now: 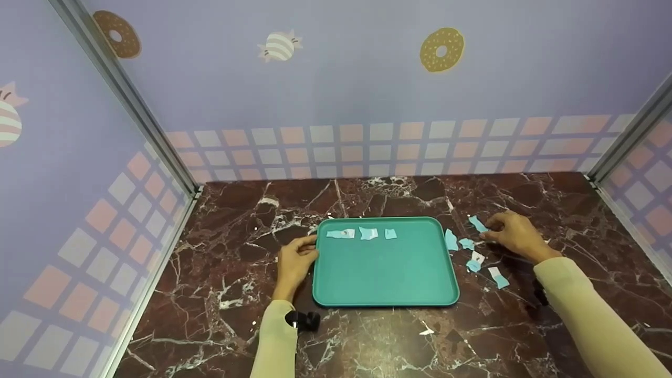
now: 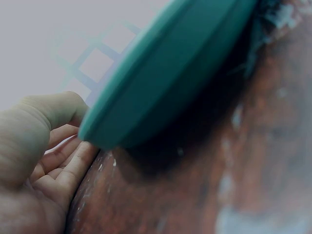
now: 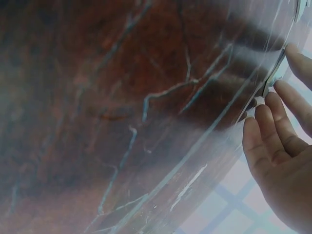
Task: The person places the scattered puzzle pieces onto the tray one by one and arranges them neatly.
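Observation:
A teal tray [image 1: 386, 273] lies on the marbled table, and three torn blue-and-white paper scraps [image 1: 367, 233] sit in a row along its far side. My left hand [image 1: 295, 262] holds the tray's left edge; in the left wrist view, the thumb [image 2: 63, 109] is at the rim and the other fingers lie lower, by the table. Right of the tray, my right hand [image 1: 517, 235] pinches a light blue paper scrap [image 1: 478, 224] between thumb and fingertips, low over the table. The right wrist view shows its fingers [image 3: 265, 141] bent at the table surface, the scrap barely visible.
Several more torn scraps [image 1: 473, 266] lie between the tray and my right hand, with one blue-and-white piece [image 1: 499, 277] nearer me. A small white shred [image 1: 426, 331] lies in front of the tray. Patterned panels [image 1: 367, 94] border the table's back and sides.

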Demonstrator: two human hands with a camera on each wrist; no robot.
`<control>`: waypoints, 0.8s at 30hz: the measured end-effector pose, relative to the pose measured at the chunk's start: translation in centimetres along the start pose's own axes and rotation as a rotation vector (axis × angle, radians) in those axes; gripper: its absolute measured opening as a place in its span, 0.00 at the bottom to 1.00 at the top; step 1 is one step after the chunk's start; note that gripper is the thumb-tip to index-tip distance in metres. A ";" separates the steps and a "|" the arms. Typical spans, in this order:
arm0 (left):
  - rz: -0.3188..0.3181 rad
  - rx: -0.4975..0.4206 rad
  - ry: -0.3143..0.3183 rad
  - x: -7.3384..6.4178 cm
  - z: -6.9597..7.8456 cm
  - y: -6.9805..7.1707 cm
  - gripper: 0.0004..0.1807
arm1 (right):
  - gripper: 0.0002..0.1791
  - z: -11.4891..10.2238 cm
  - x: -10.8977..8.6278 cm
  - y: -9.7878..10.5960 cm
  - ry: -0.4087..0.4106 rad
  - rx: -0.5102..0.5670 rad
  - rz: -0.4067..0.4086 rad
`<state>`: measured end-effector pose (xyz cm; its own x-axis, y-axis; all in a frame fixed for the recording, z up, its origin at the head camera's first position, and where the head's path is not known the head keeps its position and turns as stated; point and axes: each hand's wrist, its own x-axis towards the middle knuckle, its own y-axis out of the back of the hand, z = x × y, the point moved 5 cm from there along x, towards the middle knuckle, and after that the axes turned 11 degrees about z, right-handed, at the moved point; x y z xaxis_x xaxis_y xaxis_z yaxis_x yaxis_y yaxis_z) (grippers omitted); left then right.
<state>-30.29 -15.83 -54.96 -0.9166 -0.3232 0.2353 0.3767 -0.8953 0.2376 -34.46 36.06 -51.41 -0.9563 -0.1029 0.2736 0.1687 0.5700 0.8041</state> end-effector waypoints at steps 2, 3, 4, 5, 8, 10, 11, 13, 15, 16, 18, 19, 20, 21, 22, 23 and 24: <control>0.000 0.005 -0.006 0.0 0.0 0.0 0.19 | 0.17 0.0 0.0 0.0 -0.008 0.001 -0.003; 0.000 0.005 -0.006 0.0 0.1 0.0 0.19 | 0.17 0.0 0.0 0.0 -0.011 0.000 -0.004; 0.000 0.004 -0.005 0.0 0.1 0.0 0.18 | 0.17 0.0 0.0 0.0 -0.015 0.001 -0.008; 0.001 0.004 -0.003 0.0 0.1 0.0 0.18 | 0.17 0.0 0.0 0.0 -0.019 -0.001 -0.008; 0.002 0.001 0.006 0.0 0.1 0.0 0.18 | 0.17 0.1 0.0 0.0 -0.030 0.001 -0.011; 0.002 -0.003 0.008 0.0 0.1 0.0 0.18 | 0.17 0.1 0.0 0.0 -0.042 0.003 -0.014; 0.002 -0.006 0.008 0.0 0.0 0.0 0.18 | 0.17 0.2 0.0 0.0 -0.048 0.006 -0.016; 0.002 -0.005 0.006 0.0 0.1 0.0 0.18 | 0.17 0.2 0.0 -0.1 -0.054 0.010 -0.024; -0.001 -0.003 0.004 -0.1 0.1 0.0 0.18 | 0.16 0.2 0.0 -0.1 -0.058 0.013 -0.030; -0.002 -0.003 0.003 -0.1 0.1 -0.1 0.18 | 0.17 0.2 0.0 -0.1 -0.056 0.014 -0.031; -0.006 0.000 -0.001 -0.1 0.1 -0.1 0.18 | 0.17 0.1 -0.1 -0.1 -0.056 0.023 -0.036; -0.007 0.001 -0.003 -0.1 0.1 -0.1 0.18 | 0.17 0.0 -0.1 0.0 -0.055 0.027 -0.036; -0.007 0.000 -0.005 -0.1 0.1 -0.1 0.18 | 0.17 -0.1 -0.1 0.0 -0.053 0.031 -0.035; -0.006 -0.003 -0.007 -0.1 0.1 -0.1 0.18 | 0.18 -0.1 -0.1 0.0 -0.051 0.037 -0.037; -0.005 -0.003 -0.009 -0.1 0.1 -0.1 0.18 | 0.18 -0.2 -0.1 -0.1 -0.051 0.044 -0.039; -0.004 -0.003 -0.010 -0.2 0.1 -0.1 0.19 | 0.17 -0.4 -0.2 -0.1 -0.051 0.052 -0.040; -0.002 -0.005 -0.011 -0.2 0.1 -0.1 0.19 | 0.17 -0.5 -0.2 -0.1 -0.046 0.059 -0.039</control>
<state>-30.15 -15.67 -54.89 -0.9156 -0.3183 0.2456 0.3746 -0.8973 0.2337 -34.23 35.61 -51.32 -0.9721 -0.0887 0.2172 0.1184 0.6136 0.7807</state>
